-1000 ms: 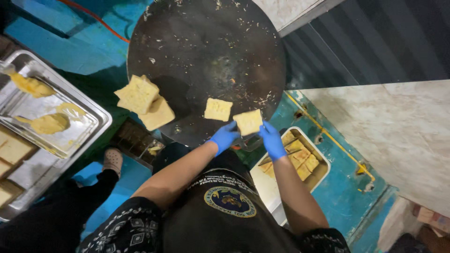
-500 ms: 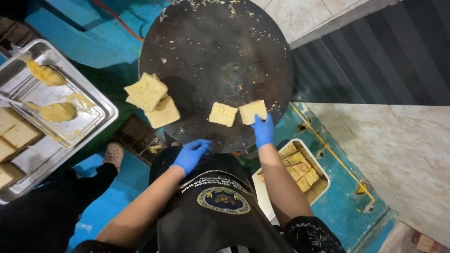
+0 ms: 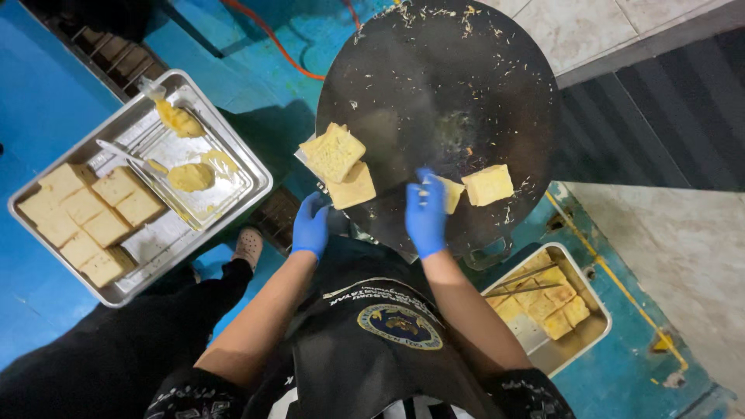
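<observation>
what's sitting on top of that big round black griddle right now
On the griddle lie two stacked bread slices at the left, one slice at the right, and scattered crumbs. The right hand covers most of another slice. The left hand is at the griddle's near edge.

Blue gloves: left hand point(image 3: 311, 225), right hand point(image 3: 426, 211); black griddle point(image 3: 466, 85); yellow bread slice point(image 3: 487, 185).

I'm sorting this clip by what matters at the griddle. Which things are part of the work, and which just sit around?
In use:
round black griddle
bread slices on it
slice under the right hand
left hand at the griddle's edge

Lying about:
steel tray of bread squares
small tray with yellow spread
tray of toasted pieces
orange cable
</observation>
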Tool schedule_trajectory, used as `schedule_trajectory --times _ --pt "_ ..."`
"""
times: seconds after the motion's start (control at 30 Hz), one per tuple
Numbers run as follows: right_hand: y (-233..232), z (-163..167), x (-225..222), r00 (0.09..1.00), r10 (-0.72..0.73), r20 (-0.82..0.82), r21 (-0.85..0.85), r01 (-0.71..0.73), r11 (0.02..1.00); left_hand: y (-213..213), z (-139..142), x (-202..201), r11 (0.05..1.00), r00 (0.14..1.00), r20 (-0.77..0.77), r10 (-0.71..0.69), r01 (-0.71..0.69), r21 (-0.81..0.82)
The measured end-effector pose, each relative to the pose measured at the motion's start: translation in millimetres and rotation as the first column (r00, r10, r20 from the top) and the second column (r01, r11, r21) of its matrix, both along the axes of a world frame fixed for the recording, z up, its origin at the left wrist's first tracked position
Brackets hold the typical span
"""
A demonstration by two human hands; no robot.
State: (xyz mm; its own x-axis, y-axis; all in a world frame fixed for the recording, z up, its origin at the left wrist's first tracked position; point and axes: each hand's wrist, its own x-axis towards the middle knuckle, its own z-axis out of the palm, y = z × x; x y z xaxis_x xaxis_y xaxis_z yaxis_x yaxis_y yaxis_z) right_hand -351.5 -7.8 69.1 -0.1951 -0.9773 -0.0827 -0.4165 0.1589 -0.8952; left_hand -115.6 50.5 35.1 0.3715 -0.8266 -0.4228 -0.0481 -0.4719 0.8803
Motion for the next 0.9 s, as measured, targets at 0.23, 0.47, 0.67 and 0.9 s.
schedule_trajectory --times 0.23,0.47,0.67,0.9 --pt "8.0 -18.4 62.6 0.948 0.257 0.186 0.158 -0.287 0.945 -15.6 18.3 -2.0 0.991 0.993 -0.096 -0.069 0.08 0.107" --pt "30.1 -24.7 57.3 0.925 0.128 0.359 0.188 -0.206 0.96 6.7 2.9 -15.0 0.999 0.987 -0.159 0.017 -0.01 0.042" --pt "28.3 -12.1 35.3 0.813 -0.152 0.562 0.358 -0.074 0.931 19.1 -7.2 -52.8 0.996 0.955 -0.292 0.048 -0.024 0.085" --pt "-16.8 33.7 -118.7 0.704 -0.249 0.666 0.296 0.058 0.953 24.6 28.6 -122.1 0.94 0.822 -0.466 -0.326 0.334 -0.069"
